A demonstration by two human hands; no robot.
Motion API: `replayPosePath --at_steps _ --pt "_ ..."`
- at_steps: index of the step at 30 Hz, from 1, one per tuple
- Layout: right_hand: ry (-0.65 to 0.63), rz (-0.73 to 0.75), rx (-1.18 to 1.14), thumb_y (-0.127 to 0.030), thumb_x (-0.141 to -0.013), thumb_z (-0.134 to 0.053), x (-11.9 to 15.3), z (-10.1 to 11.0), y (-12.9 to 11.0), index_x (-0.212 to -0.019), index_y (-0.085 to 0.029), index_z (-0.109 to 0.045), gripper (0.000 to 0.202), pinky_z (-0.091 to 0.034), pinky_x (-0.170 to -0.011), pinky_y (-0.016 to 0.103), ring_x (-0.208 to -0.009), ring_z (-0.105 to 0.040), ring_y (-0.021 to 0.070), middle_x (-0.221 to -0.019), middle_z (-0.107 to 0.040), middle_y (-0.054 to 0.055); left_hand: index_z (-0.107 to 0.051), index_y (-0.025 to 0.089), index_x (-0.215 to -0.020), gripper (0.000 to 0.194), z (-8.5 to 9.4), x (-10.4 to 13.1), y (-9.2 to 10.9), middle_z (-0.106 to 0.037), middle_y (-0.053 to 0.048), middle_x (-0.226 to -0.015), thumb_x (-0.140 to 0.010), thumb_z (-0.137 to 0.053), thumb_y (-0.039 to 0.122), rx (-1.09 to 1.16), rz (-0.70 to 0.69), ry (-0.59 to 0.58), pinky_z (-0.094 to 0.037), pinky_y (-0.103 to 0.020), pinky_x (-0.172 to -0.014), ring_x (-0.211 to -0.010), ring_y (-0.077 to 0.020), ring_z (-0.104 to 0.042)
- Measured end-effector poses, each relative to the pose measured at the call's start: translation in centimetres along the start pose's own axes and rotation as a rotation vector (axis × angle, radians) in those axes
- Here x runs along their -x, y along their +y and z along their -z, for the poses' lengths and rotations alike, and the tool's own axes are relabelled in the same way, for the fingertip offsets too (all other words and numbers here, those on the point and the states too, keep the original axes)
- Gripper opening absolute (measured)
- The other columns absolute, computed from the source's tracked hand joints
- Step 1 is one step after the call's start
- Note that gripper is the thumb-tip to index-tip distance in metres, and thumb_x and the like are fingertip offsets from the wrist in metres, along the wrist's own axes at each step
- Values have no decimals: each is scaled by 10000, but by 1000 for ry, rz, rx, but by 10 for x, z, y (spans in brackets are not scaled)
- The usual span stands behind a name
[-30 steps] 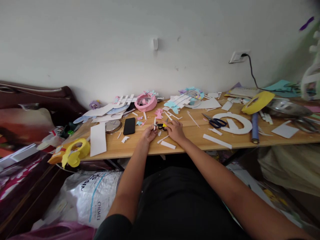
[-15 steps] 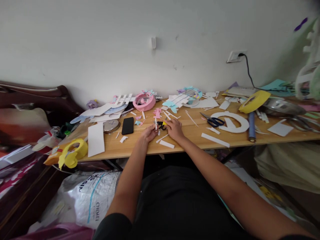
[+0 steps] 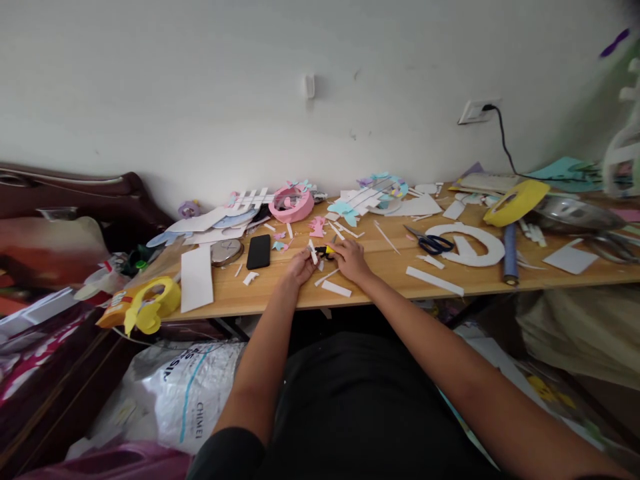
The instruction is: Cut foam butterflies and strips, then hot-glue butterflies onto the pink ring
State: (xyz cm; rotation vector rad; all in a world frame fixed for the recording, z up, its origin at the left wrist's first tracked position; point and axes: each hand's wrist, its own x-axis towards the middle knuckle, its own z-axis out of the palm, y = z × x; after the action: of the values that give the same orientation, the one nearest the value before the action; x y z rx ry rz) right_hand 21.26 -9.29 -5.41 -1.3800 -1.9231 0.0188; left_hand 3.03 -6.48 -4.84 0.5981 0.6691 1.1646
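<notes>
Over the front middle of the wooden table, my left hand (image 3: 301,267) pinches a small white strip (image 3: 313,253) that stands up from the fingertips. Close beside it, my right hand (image 3: 352,259) is closed on a small yellow-and-black tool (image 3: 329,250), whose black part points toward the strip; its exact kind is too small to make out. White offcuts (image 3: 337,289) lie just below the hands. A pink paper cutout (image 3: 317,227) rests behind them, and a black phone (image 3: 259,252) lies to the left.
Dark-handled scissors (image 3: 435,244) lie beside a white ring (image 3: 487,245) on the right, near a blue roll (image 3: 510,257). A pink ring (image 3: 291,204) stands at the back. A yellow ring (image 3: 150,303) sits at the left front edge, above a white sack (image 3: 175,393).
The white strip in my left hand has tilted from upright to a slant. The yellow-and-black tool has shifted slightly. The whole view has slid a little to the right.
</notes>
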Motion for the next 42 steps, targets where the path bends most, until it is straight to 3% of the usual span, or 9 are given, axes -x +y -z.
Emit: replayPosePath --at_steps 6,12,17,21,29,33,38,42 --pt "-11 -29 3 -251 -959 -576 0 2 -1 -1286 -349 -669 353 -327 -935 382 -1036 -548 240 -1046 -679 58 -620 117 -911 166 0 1 -2 -613 5 -788 -948 -613 279 -68 38 -39 -510 -238 -579 -622 -95 -571" --pt "-22 -62 12 -238 -951 -579 -1 3 0 -1280 -339 -675 357 -334 -938 392 -1037 -554 249 -1056 -685 62 -570 127 -779 175 -4 7 -1 -559 21 -671 -925 -625 205 -105 48 -92 -456 -220 -538 -562 -90 -522" --pt "-20 -75 17 -228 -943 -573 0 5 -2 -1272 -330 -682 361 -336 -949 397 -1043 -548 255 -1068 -687 66 -559 134 -777 185 -7 9 2 -524 36 -652 -918 -634 229 -135 87 -144 -407 -208 -503 -529 -81 -480" --pt "-6 -115 33 -226 -937 -571 0 4 -1 -1269 -332 -684 366 -340 -946 394 -1037 -544 252 -1065 -683 68 -552 142 -729 218 -11 13 3 -493 30 -591 -839 -729 205 -145 112 -185 -366 -210 -490 -499 -75 -455" --pt "35 -241 44 -279 -948 -549 -7 -3 10 -1278 -310 -679 356 -372 -904 399 -1016 -559 264 -1045 -696 83 -632 106 -827 177 -17 32 -5 -512 3 -611 -769 -790 163 -151 253 -274 -363 -219 -469 -491 -85 -456" --pt "56 -222 4 -284 -959 -521 -8 -4 12 -1293 -273 -668 365 -398 -907 406 -1023 -574 273 -1048 -702 101 -614 117 -849 105 -16 21 0 -472 18 -602 -847 -706 168 -81 160 -193 -359 -197 -457 -491 -79 -445" --pt "38 -90 -103 -303 -999 -443 -5 0 4 -1310 -231 -640 375 -434 -930 391 -1057 -601 260 -1111 -706 106 -560 175 -853 145 -12 9 6 -349 77 -536 -935 -618 278 6 -118 -19 -331 -164 -446 -440 -60 -373" --pt "8 -7 -192 -341 -1015 -422 -1 4 -4 -1289 -242 -619 352 -466 -910 348 -1086 -622 237 -1194 -699 84 -587 182 -874 185 -10 5 4 -394 75 -538 -923 -641 352 -22 -240 50 -298 -173 -432 -432 -61 -377"
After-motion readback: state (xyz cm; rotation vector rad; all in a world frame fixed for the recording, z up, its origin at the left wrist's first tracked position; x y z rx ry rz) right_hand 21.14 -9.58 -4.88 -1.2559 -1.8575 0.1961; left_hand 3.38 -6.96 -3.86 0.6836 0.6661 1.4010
